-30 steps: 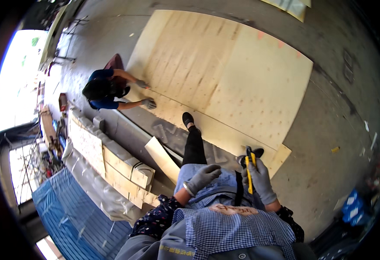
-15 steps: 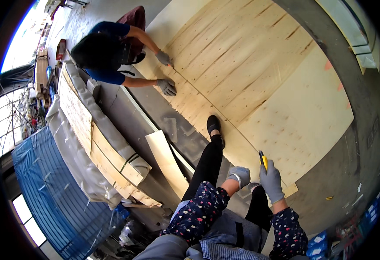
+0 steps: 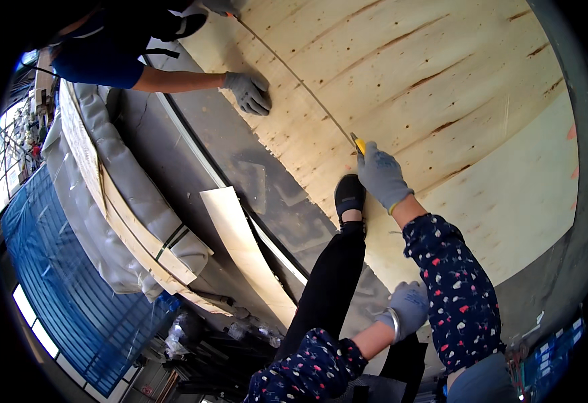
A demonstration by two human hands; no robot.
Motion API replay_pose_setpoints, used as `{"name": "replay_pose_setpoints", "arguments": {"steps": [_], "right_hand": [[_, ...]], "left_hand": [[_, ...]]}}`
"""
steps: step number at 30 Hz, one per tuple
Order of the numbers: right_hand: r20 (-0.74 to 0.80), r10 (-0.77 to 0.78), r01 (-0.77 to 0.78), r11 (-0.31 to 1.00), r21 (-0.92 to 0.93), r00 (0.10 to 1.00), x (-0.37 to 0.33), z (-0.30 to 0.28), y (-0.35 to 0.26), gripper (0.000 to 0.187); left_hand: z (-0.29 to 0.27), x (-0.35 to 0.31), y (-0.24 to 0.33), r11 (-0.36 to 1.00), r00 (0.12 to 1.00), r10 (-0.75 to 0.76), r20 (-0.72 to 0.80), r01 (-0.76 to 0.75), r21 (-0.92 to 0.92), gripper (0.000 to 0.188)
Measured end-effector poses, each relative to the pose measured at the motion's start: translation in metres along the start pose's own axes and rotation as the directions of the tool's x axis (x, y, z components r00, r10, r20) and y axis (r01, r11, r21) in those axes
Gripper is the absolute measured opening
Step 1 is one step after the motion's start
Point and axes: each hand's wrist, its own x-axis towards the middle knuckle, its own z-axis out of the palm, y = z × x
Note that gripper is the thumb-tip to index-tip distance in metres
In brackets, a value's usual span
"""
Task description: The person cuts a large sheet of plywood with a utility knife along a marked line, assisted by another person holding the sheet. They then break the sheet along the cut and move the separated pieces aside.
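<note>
While leaning over a wide wooden sheet (image 3: 442, 87), holds the gloved left hand (image 3: 409, 307) low beside the right sleeve (image 3: 458, 289), loosely curled; with fingertips partly hidden, cannot tell how far bent or whether gripping anything. Past that, stretches a leg (image 3: 327, 289) forward and plants a black shoe (image 3: 350, 193) on the sheet near its rough edge. Just beyond the shoe, wraps the gloved right hand (image 3: 382, 173) firmly round a yellow knife (image 3: 360, 145), pointing its tip at the near end of a dark straight line (image 3: 296, 75) across the sheet.

Left of the leg, has a thin wood strip (image 3: 247, 248) close to a long metal bar (image 3: 192, 140) on the grey floor (image 3: 217, 131). Farther up, shares the sheet with a co-worker's gloved hand (image 3: 248, 93), spread near the edge, and a second glove (image 3: 220, 7) by an orange thing (image 3: 231, 15) at the line's far end. Farther left, has a grey wrapped bundle (image 3: 129, 161) bearing long boards (image 3: 123, 208), then blue sheeting (image 3: 72, 262), with bright windows (image 3: 13, 176) beyond.
</note>
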Motion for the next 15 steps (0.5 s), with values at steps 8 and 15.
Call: {"name": "replay_pose_setpoints", "arguments": {"steps": [8,15], "right_hand": [[0.017,-0.092,0.094,0.983,-0.159,0.996,0.130,0.091,-0.036,0.023],[-0.044,-0.108,0.096,0.973,-0.208,0.993,0.209,0.099,-0.081,0.025]], "left_hand": [[0.085,0.040,-0.005,-0.237,0.943,-0.082,-0.324,-0.334,-0.912,0.045],[0.055,0.019,0.001,-0.411,0.970,0.000,-0.242,-0.220,-0.885,0.044]]}}
